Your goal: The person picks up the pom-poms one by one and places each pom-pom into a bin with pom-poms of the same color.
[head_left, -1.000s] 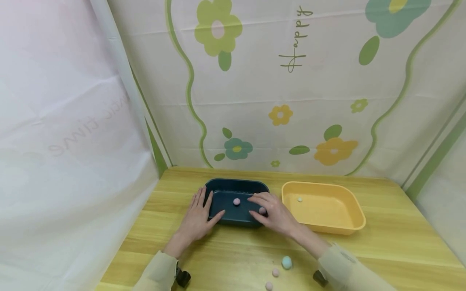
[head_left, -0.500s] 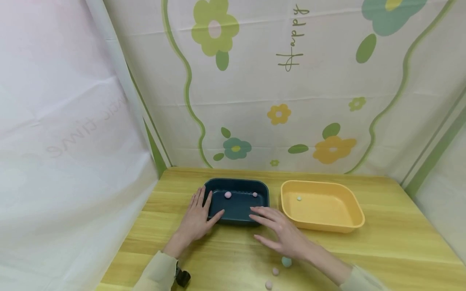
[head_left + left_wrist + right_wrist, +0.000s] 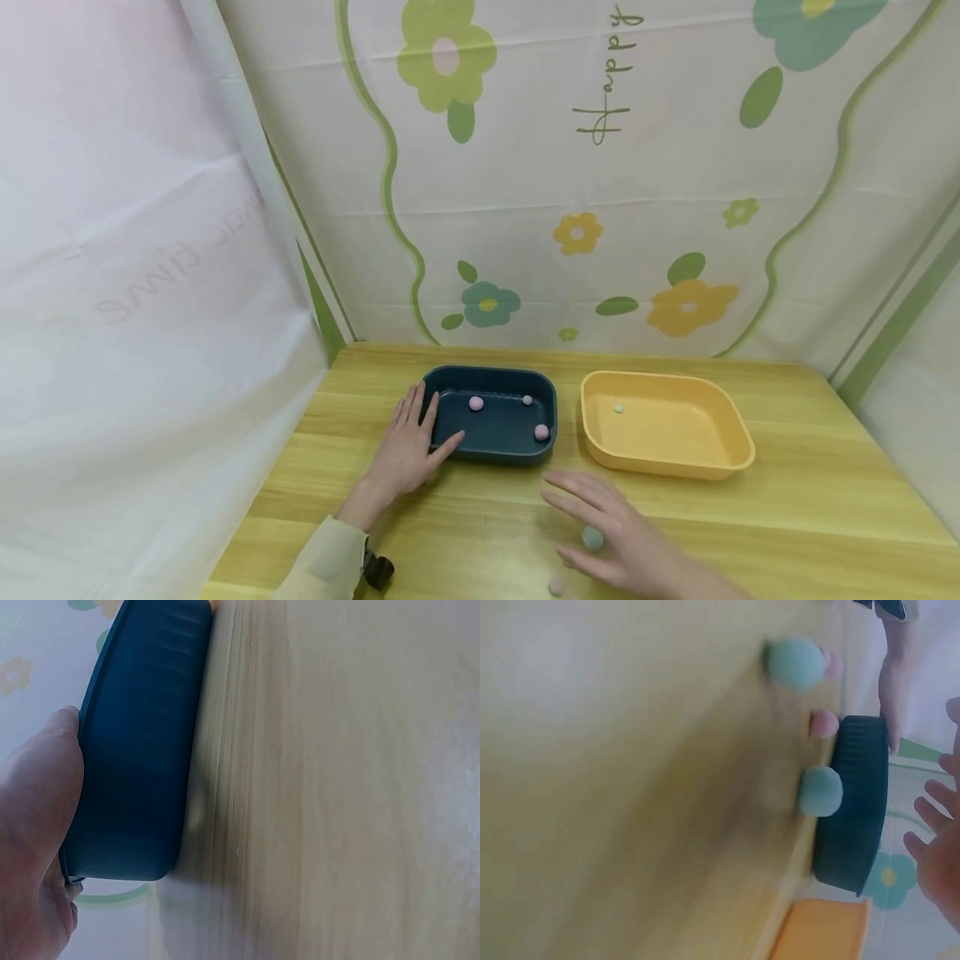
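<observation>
In the head view my left hand (image 3: 405, 454) rests on the left end of a dark blue tray (image 3: 495, 425), fingers straight and thumb spread along the near side. Inside that tray lie a pink ball (image 3: 476, 403), a smaller pink ball (image 3: 527, 400) and another pink ball (image 3: 542, 432) at the right. My right hand (image 3: 615, 533) hovers over the table with parted fingers, holding nothing. Below it a mint ball (image 3: 592, 538) is partly hidden, and a pale pink ball (image 3: 555, 587) lies nearer me. The right wrist view shows a second mint ball (image 3: 796, 664) on the table.
A yellow tray (image 3: 667, 433) stands right of the blue one, with a small pale green ball (image 3: 618, 408) inside. The wooden table (image 3: 465, 533) ends at a flower-print curtain (image 3: 510, 183). A white curtain (image 3: 150, 333) hangs at the left.
My right hand has left the blue tray and moved down and toward me, over the mint ball. The pink balls in the tray have rolled a little. My left hand keeps its place.
</observation>
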A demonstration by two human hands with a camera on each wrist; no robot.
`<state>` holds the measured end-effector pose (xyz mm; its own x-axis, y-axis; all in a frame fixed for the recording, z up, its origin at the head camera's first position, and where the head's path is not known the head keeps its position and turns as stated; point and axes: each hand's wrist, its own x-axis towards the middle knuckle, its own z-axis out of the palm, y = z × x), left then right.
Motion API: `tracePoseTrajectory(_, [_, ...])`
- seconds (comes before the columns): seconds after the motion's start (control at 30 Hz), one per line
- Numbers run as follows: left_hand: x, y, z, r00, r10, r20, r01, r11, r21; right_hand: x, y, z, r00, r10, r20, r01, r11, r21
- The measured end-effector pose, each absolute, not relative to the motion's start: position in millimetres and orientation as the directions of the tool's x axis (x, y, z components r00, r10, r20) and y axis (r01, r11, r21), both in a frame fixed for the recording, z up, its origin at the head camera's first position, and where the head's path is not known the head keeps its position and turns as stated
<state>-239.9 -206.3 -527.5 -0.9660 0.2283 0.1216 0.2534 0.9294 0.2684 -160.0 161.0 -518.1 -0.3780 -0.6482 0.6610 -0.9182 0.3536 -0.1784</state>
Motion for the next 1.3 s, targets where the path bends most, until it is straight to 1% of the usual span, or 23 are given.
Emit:
tracePoseTrajectory(0.17, [-240.4, -206.4, -524.0, -0.966, 0.228, 0.122, 0.254, 0.928, 0.273, -153.8, 169.6, -532.3, -0.282, -0.595, 0.753, -0.956, 0.244, -0.165])
tracePoseTrajectory(0.23, [-240.7, -206.4, -522.9, -0.965, 0.230, 0.128, 0.257, 0.928, 0.271, -150.3, 174.0, -535.6, -0.277, -0.588, 0.760, -0.958, 0.230, -0.171])
tracePoseTrajectory(0.27, [-241.0, -206.5, -522.4, -0.964, 0.230, 0.133, 0.258, 0.928, 0.270, -147.8, 176.6, -536.6, -0.284, -0.592, 0.754, -0.957, 0.226, -0.182])
tracePoseTrajectory(0.33, [-241.5, -206.4, -520.7, -0.964, 0.231, 0.134, 0.259, 0.926, 0.273, -140.5, 181.9, -536.9, -0.346, -0.605, 0.717, -0.937, 0.258, -0.234])
tracePoseTrajectory(0.43, [-242.2, -206.8, -520.3, -0.965, 0.230, 0.126, 0.256, 0.929, 0.268, -128.7, 187.9, -536.4, -0.477, -0.607, 0.635, -0.879, 0.334, -0.341])
tracePoseTrajectory(0.5, [-242.5, -207.2, -520.1, -0.966, 0.229, 0.117, 0.252, 0.930, 0.267, -123.1, 190.3, -536.0, -0.548, -0.598, 0.585, -0.836, 0.381, -0.394])
tracePoseTrajectory(0.57, [-242.7, -207.6, -521.2, -0.967, 0.227, 0.115, 0.250, 0.932, 0.262, -121.3, 191.3, -536.6, -0.568, -0.592, 0.572, -0.823, 0.394, -0.410])
tracePoseTrajectory(0.63, [-242.7, -207.8, -521.5, -0.967, 0.226, 0.116, 0.250, 0.932, 0.264, -122.4, 191.5, -538.0, -0.554, -0.593, 0.584, -0.832, 0.394, -0.390])
tracePoseTrajectory(0.87, [-241.4, -207.5, -523.8, -0.966, 0.227, 0.120, 0.252, 0.932, 0.263, -139.9, 185.0, -551.4, -0.369, -0.591, 0.717, -0.928, 0.275, -0.251])
tracePoseTrajectory(1.0, [-240.6, -207.0, -524.8, -0.967, 0.226, 0.120, 0.251, 0.930, 0.268, -148.1, 179.0, -560.0, -0.322, -0.584, 0.745, -0.946, 0.239, -0.221])
tracePoseTrajectory(1.1, [-240.4, -206.4, -525.6, -0.967, 0.226, 0.119, 0.251, 0.930, 0.269, -150.2, 176.6, -564.6, -0.320, -0.593, 0.739, -0.946, 0.234, -0.222])
tracePoseTrajectory(1.3, [-240.8, -205.4, -526.1, -0.968, 0.226, 0.107, 0.247, 0.931, 0.269, -150.4, 176.2, -567.0, -0.361, -0.616, 0.700, -0.932, 0.264, -0.248])
